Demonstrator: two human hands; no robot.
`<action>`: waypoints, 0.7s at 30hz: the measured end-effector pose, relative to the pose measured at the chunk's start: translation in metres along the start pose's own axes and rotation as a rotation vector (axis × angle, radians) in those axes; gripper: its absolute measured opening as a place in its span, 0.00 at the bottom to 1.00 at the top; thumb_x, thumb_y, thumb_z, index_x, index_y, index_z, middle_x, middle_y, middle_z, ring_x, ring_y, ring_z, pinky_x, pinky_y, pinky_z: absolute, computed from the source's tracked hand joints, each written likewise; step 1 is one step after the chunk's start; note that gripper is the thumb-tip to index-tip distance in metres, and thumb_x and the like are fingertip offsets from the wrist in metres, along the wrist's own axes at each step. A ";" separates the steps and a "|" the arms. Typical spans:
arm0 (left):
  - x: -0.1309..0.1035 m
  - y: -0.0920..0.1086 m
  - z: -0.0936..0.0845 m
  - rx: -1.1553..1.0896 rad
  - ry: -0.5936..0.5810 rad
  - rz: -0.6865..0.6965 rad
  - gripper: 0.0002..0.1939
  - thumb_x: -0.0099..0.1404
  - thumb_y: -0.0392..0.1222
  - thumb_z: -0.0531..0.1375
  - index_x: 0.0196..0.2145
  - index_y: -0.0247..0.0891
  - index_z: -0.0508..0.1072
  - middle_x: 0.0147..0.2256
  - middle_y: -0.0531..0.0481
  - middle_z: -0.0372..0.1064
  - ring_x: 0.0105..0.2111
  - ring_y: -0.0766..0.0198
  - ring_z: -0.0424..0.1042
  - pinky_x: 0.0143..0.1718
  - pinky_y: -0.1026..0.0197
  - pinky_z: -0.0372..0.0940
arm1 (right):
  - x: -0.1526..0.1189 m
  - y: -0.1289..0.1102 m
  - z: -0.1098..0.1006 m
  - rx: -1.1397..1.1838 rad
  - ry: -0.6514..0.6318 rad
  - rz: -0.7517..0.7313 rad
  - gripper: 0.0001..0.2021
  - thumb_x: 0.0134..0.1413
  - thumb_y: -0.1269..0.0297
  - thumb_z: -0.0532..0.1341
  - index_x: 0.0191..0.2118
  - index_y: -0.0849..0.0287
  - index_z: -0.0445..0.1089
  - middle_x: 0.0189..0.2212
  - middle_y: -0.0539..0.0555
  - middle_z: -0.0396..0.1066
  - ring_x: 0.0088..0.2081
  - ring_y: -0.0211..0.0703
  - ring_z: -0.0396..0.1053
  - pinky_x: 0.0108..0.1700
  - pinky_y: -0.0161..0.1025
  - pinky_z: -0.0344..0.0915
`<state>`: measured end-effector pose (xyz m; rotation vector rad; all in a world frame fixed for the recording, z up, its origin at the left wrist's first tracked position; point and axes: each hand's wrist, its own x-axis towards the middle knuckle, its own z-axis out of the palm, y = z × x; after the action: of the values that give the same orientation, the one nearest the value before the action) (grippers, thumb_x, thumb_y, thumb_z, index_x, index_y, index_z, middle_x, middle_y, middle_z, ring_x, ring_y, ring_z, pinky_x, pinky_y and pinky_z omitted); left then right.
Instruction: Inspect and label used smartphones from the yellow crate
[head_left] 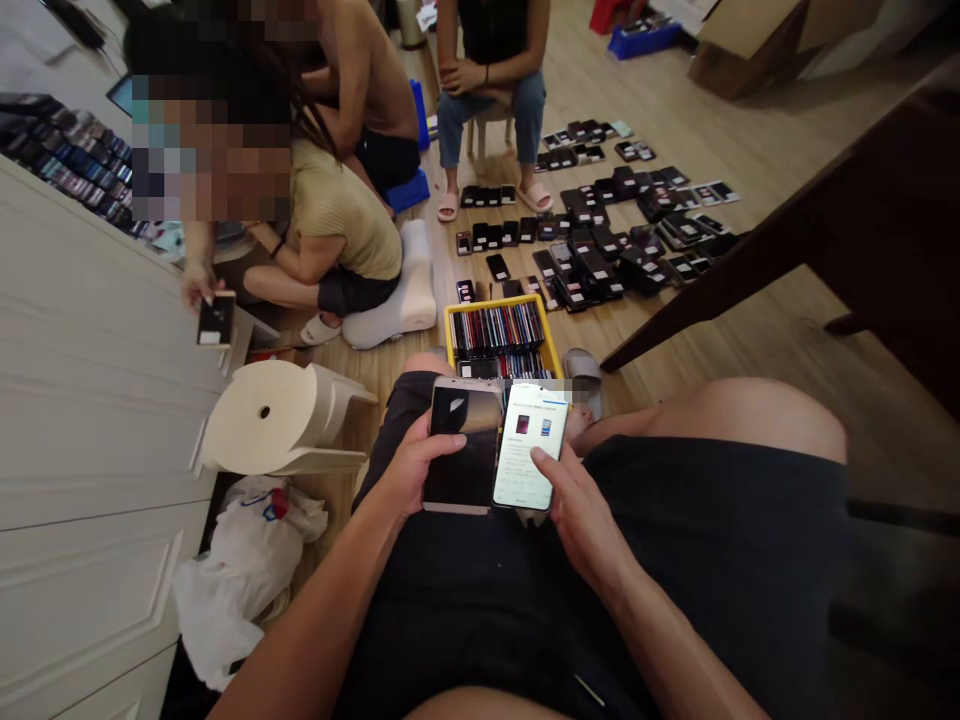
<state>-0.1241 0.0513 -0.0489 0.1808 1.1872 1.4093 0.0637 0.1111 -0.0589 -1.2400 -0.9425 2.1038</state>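
In the head view, my left hand (417,462) is closed on a dark-screened phone (463,465), its thumb lying across the glass. Close beside it on the right, a phone with a bright white screen (525,470) is gripped by my right hand (571,488), whose thumb rests on the screen. Both phones are side by side above my lap. The lit screen shows text and two small pictures. Just beyond the phones, a yellow crate (555,345) holds upright rows of thin phones.
Many phones (592,262) lie in rows on the wooden floor ahead. A white stool (259,415) and a plastic bag (247,560) are at the left. Several people sit ahead; one holds a phone (216,322). A dark wooden piece (847,210) slants at the right.
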 end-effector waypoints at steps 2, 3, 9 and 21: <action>-0.001 0.000 0.002 0.024 -0.013 0.007 0.25 0.50 0.36 0.71 0.47 0.38 0.77 0.41 0.46 0.80 0.43 0.48 0.78 0.53 0.49 0.68 | 0.002 0.002 0.000 0.046 0.021 0.022 0.26 0.57 0.49 0.66 0.60 0.49 0.68 0.56 0.53 0.74 0.56 0.55 0.72 0.56 0.49 0.70; -0.001 0.000 0.003 0.033 -0.014 0.008 0.25 0.50 0.36 0.71 0.47 0.38 0.77 0.41 0.46 0.80 0.44 0.48 0.78 0.53 0.49 0.67 | 0.003 0.002 0.000 0.061 0.032 0.031 0.26 0.57 0.49 0.67 0.59 0.50 0.69 0.55 0.54 0.75 0.55 0.56 0.73 0.54 0.49 0.71; -0.002 0.001 0.009 0.108 -0.021 -0.008 0.26 0.50 0.37 0.72 0.48 0.38 0.77 0.42 0.46 0.80 0.44 0.48 0.77 0.52 0.50 0.68 | 0.008 0.001 0.000 0.052 0.118 0.004 0.26 0.53 0.48 0.69 0.54 0.56 0.72 0.43 0.56 0.80 0.42 0.55 0.78 0.42 0.45 0.74; -0.001 -0.001 0.011 0.171 -0.021 -0.034 0.26 0.51 0.38 0.72 0.49 0.38 0.76 0.42 0.46 0.80 0.44 0.49 0.78 0.52 0.50 0.68 | 0.017 0.005 -0.004 -0.175 0.278 0.014 0.26 0.50 0.44 0.68 0.48 0.58 0.74 0.38 0.56 0.81 0.36 0.54 0.78 0.36 0.44 0.73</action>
<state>-0.1157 0.0559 -0.0435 0.2931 1.2879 1.2728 0.0594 0.1217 -0.0727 -1.5828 -1.0082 1.8272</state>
